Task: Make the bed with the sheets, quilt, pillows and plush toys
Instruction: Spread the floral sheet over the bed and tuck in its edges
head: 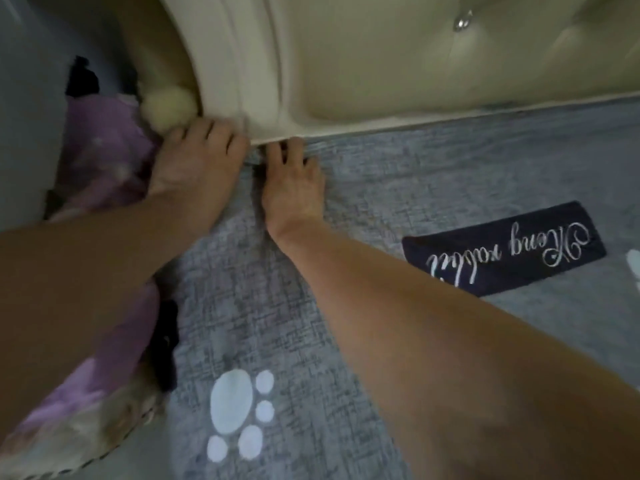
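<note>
A grey sheet [363,188] with a white paw print [239,410] and a dark label [505,247] covers the mattress up to the cream padded headboard [398,64]. My left hand [197,161] reaches over the bed's left corner, fingers curled down at the sheet's edge beside the headboard; what they hold is hidden. My right hand [292,181] lies on the sheet with its fingertips pushed into the gap under the headboard. A purple plush or quilt [104,157] lies off the left side, with a pale yellow pompom [169,107] and a black part [81,79].
A grey wall or surface [24,116] stands left of the bed. More purple fabric with a fuzzy cream trim [86,420] bulges at the lower left beside the mattress. The headboard has a silver button [462,22] in its tufting.
</note>
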Available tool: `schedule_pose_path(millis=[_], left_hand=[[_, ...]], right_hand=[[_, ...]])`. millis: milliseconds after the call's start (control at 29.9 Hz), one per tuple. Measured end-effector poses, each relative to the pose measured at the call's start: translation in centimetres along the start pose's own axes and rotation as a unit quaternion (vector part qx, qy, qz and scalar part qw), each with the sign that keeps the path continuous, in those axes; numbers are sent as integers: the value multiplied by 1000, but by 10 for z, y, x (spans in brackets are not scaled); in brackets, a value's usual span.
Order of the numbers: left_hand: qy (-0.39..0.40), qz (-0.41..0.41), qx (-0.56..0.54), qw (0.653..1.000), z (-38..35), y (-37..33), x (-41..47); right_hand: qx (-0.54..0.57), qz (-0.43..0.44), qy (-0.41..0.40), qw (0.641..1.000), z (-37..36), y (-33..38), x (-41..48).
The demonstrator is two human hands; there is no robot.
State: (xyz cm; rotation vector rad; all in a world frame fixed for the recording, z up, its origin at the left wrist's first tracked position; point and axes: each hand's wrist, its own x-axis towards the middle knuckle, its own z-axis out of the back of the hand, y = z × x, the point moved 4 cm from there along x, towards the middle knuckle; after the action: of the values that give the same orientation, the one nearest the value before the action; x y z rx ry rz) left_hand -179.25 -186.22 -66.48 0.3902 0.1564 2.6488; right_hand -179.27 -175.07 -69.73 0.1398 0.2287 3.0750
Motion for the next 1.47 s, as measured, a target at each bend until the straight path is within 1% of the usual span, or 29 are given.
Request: schedule_pose_path(millis=[67, 134, 167, 234, 301, 335, 402, 469, 502, 536, 569, 636, 669, 703, 736, 770, 837, 870, 904, 937, 971, 1038, 1105, 1138, 1205, 1305, 1372, 1439, 1473], left_hand=[[-16, -5, -47, 999, 19, -22, 10], [-12, 42, -107, 993, 31, -47, 2], [1, 66, -132, 989, 35, -63, -5], [97, 112, -128, 981, 28, -85, -27], [217, 152, -97, 959, 8, -88, -44], [250, 164, -93, 950, -2, -88, -48], [266, 182, -91, 942, -16, -86, -49], [290, 182, -94, 935, -10, -82, -42], [292, 181, -93, 934, 1, -88, -40], [282, 171, -93, 939, 8, -92, -41], [264, 135, -80, 952, 26, -110, -42], [208, -10, -76, 975, 51, -162, -54], [192, -77, -88, 974, 55, -183, -70], [196, -115, -89, 970, 51, -190, -80], [212, -128, -83, 965, 44, -193, -94], [222, -121, -83, 964, 35, -188, -102], [236, -89, -92, 963, 25, -179, -112], [230, -89, -79, 966, 25, -179, -110], [234, -89, -60, 966, 28, -181, -112], [245, -82, -51, 965, 36, -187, -113], [248, -80, -56, 964, 49, -197, -110], [205, -122, -102, 966, 77, -238, -107], [170, -215, -160, 948, 104, -292, -120], [177, -252, -175, 935, 110, -313, -140], [199, -280, -150, 927, 100, -318, -189], [213, -224, -99, 946, 69, -249, -250], [255, -201, -70, 943, 67, -203, -272], [277, -170, -58, 944, 70, -180, -269], [277, -162, -58, 945, 76, -180, -268]], right_hand=[[10, 43, 26, 999, 12, -8, -4], [110, 97, 25, 989, 27, -13, -31], [141, 86, 15, 986, 38, -28, -49], [112, 21, 5, 993, 49, -63, -89], [27, -26, 85, 996, 39, -91, -106], [4, -25, 130, 991, 30, -99, -105], [-2, -6, 179, 984, 15, -105, -87], [35, 13, 220, 975, 22, -102, -72], [62, 18, 213, 975, 35, -104, -74], [86, 27, 189, 978, 42, -101, -76], [106, 17, 149, 983, 59, -107, -89], [87, -30, 24, 996, 90, -127, -137], [60, -63, -28, 996, 95, -141, -168], [33, -86, -46, 995, 93, -155, -190], [13, -109, -19, 994, 87, -170, -219], [-1, -109, 36, 993, 75, -183, -239], [-1, -47, 137, 989, 60, -199, -260], [16, -18, 157, 987, 64, -208, -259], [38, 9, 157, 987, 76, -216, -262], [46, 24, 132, 990, 91, -228, -267], [33, 14, 108, 993, 106, -249, -276], [-6, -80, 96, 992, 114, -308, -305], [-43, -158, 97, 982, 106, -336, -355], [-56, -163, 104, 979, 98, -326, -384], [-40, -130, 105, 985, 76, -269, -439], [45, 11, 68, 997, 62, -136, -520], [111, 69, 84, 988, 63, -68, -565], [137, 80, 95, 983, 64, -45, -575], [142, 72, 91, 983, 73, -49, -573]])
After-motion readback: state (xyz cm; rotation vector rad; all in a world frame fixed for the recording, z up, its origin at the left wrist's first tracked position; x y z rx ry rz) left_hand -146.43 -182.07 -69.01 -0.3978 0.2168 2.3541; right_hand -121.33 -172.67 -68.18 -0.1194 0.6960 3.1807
